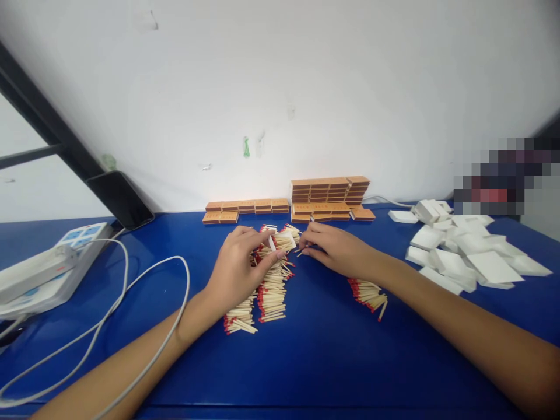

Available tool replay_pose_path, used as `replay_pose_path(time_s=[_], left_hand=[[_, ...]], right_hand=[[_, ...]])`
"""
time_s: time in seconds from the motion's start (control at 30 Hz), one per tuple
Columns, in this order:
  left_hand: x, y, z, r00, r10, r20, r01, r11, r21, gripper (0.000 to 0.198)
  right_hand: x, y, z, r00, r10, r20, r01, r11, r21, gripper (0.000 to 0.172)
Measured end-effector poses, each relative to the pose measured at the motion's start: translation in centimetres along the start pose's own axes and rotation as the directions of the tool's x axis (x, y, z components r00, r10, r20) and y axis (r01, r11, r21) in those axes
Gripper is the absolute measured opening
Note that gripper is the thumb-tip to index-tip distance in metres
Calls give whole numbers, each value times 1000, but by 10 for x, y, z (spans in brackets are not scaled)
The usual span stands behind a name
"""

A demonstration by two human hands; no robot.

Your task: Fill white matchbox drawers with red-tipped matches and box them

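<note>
My left hand [242,261] grips a small white matchbox tray [289,238] between thumb and fingers, and matches lie inside it. Just right of the tray, my right hand [330,248] pinches a few matches [299,252] at its fingertips. Beneath and in front of my left hand spread rows of red-tipped matches [272,297], partly hidden by the hand. A smaller heap of matches [368,296] lies below my right forearm.
Orange matchboxes [330,191] are stacked along the wall. White empty trays [466,245] are piled at the right. On the left are a power strip [65,262], a leaning black phone [120,198] and a looping white cable [187,280] that crosses my left forearm.
</note>
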State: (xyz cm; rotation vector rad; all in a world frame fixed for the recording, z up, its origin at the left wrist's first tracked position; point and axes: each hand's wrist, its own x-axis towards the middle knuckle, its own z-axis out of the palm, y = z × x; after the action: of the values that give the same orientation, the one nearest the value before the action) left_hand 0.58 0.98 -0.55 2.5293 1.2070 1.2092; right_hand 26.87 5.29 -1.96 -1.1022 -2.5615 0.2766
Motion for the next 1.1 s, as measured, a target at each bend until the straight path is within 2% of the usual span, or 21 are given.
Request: replay_pose_path(time_s=[0.17, 0.3, 0.43, 0.7, 0.87, 1.0, 1.1], left_hand=[[0, 0, 0, 1000, -7, -4, 7, 1000, -7, 35], [0, -1, 0, 1000, -1, -3, 1, 1000, -4, 37], [0, 0, 0, 1000, -2, 2, 2, 1000, -4, 35], [0, 0, 0, 1000, 13, -12, -14, 1000, -6, 35], [0, -1, -1, 1000, 3, -14, -3, 1000, -4, 35], [-1, 0, -1, 1000, 4, -9, -4, 1000, -8, 36], [-1, 0, -1, 1000, 2, -11, -2, 1000, -9, 37]], right_hand=[[0, -3, 0, 999, 14, 29, -13, 1000, -11, 13], [-1, 1, -1, 1000, -2, -14, 2, 1000, -16, 19], [-1, 10, -7, 995, 75, -62, -78, 995, -59, 15], [-2, 17, -11, 995, 92, 45, -88, 993, -82, 14], [-3, 12, -11, 998, 48, -47, -51, 996, -77, 15], [-2, 1, -17, 994, 67, -87, -69, 997, -19, 15], [-2, -8, -21, 991, 56, -118, -55, 998, 12, 30]])
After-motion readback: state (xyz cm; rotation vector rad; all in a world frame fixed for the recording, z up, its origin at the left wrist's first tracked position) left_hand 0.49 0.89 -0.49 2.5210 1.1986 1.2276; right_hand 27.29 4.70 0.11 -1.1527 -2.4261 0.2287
